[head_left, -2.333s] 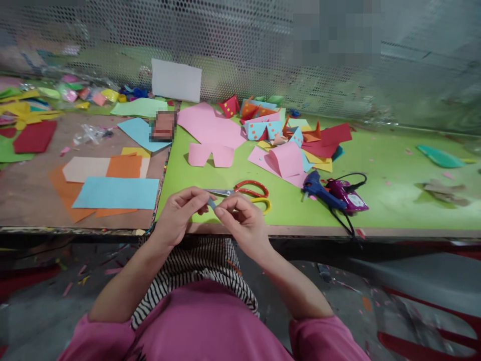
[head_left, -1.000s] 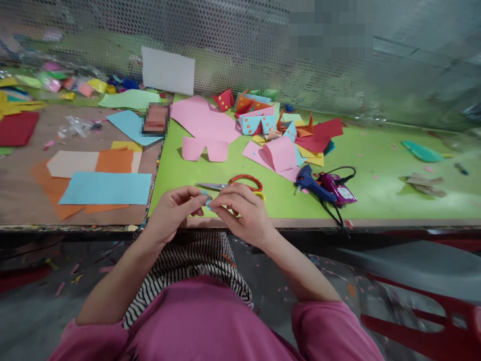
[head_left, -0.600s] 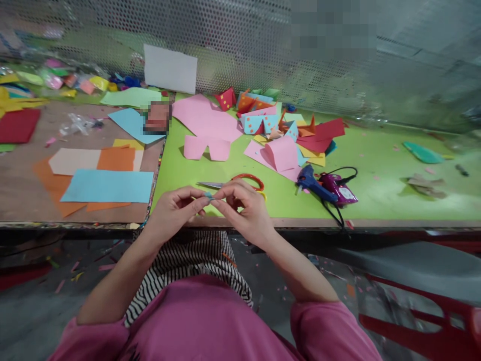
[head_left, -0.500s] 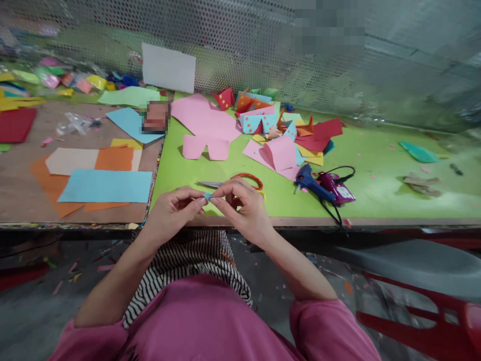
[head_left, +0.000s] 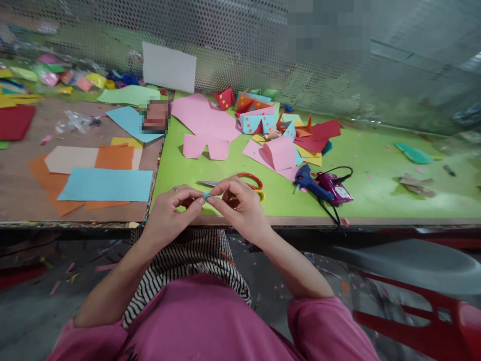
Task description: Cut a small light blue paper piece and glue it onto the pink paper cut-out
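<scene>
Between the fingertips of both hands is a tiny piece of blue paper (head_left: 206,195), held just above the table's front edge. My left hand (head_left: 173,210) pinches it from the left, thumb against forefinger. From the right, my right hand (head_left: 243,208) grips it the same way. Scissors (head_left: 249,181) with red and yellow handles lie behind my right hand, which covers part of them; the blades point left. A pink paper shape like a pair of glasses (head_left: 206,147) stands farther back, with a large pink sheet (head_left: 205,114) behind it.
To the right lie a blue glue gun (head_left: 312,183) and a purple box (head_left: 338,188) with a cable. Dotted paper shapes (head_left: 259,123) and a red sheet (head_left: 319,136) are heaped at the back. A blue sheet (head_left: 107,185) tops orange paper on the left. A red chair (head_left: 424,316) stands lower right.
The bit of blue paper looks flatter and narrower between my fingertips. Both hands have stayed in nearly the same place, and the view has shifted slightly.
</scene>
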